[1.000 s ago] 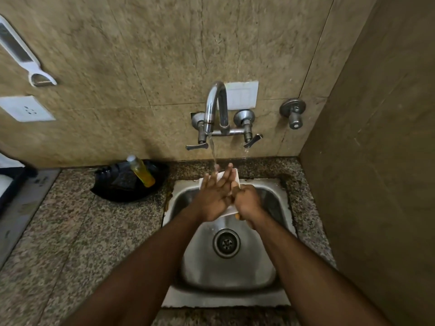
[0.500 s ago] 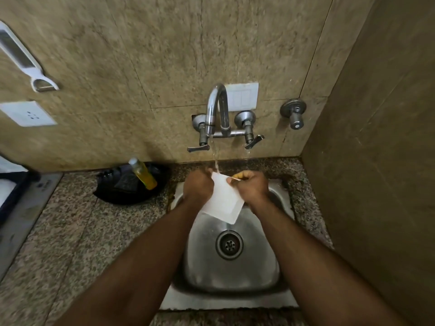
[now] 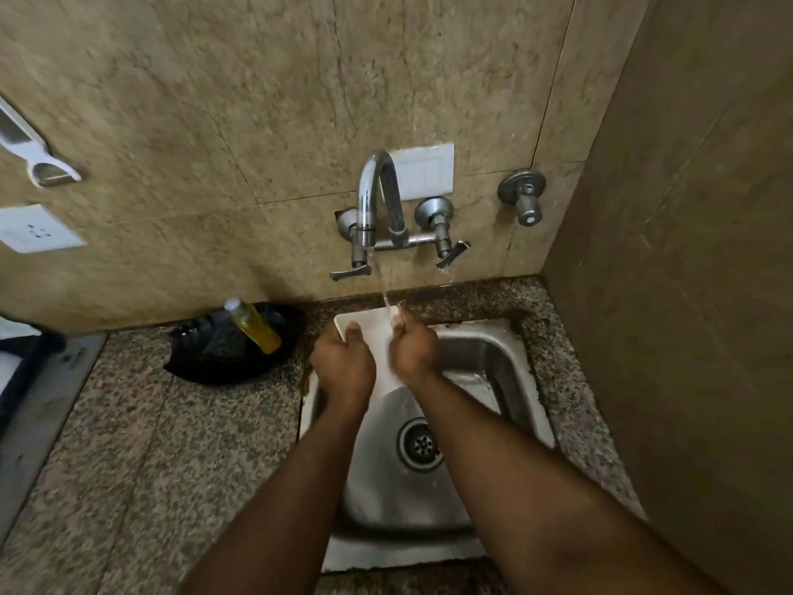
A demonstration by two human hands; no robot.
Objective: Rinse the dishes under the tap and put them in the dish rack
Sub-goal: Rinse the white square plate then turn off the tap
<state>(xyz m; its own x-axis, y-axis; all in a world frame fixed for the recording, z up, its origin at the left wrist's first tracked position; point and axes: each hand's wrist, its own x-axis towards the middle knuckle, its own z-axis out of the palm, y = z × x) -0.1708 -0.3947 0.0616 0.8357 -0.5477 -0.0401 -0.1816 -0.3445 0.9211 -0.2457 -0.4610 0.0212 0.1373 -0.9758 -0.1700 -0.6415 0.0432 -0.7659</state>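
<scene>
rinsing: i'm gripping the white plate with my left hand and right hand, under the tap stream at the sink's 12 o'clock; racking is remaining, no rack showing.

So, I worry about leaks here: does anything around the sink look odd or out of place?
Yes. Besides the stream from the spout onto the white dish, water drips from the right tap handle. Also, a yellow bottle lies tilted in the black tray, not upright.
</scene>
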